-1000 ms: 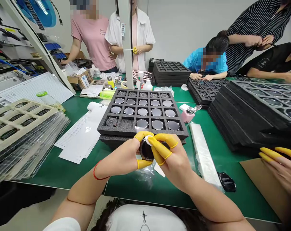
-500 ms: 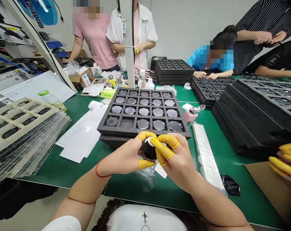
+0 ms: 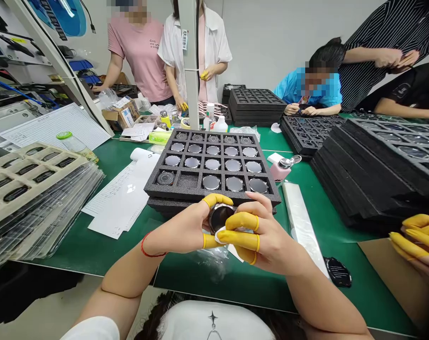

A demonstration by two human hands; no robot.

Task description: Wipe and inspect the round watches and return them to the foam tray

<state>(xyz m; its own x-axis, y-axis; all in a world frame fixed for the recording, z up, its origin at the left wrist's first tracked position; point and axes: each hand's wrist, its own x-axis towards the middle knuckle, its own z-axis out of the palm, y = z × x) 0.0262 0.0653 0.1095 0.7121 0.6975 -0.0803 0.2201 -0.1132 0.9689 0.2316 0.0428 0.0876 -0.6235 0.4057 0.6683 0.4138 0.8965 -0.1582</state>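
- left hand (image 3: 179,231), right hand (image 3: 267,241): fingers clamped on black watch (image 3: 219,218)
- white wipe (image 3: 220,234) against watch, under right fingers
- 5 yellow finger cots (image 3: 241,220)
- foam tray (image 3: 207,193) beyond hands: 20 slots, 1 empty

Bench: a green-topped bench (image 3: 65,245) is carrying everything here.
Centre: a stacked dark foam tray (image 3: 203,192) is sitting on it, holding round discs in its compartments.
Left: loose printed papers (image 3: 118,208) are lying beside stacked plastic trays (image 3: 44,172).
Right: a pink dispenser bottle (image 3: 280,171), a long white packet (image 3: 301,222) and a tall black foam tray stack (image 3: 363,198) are resting there.
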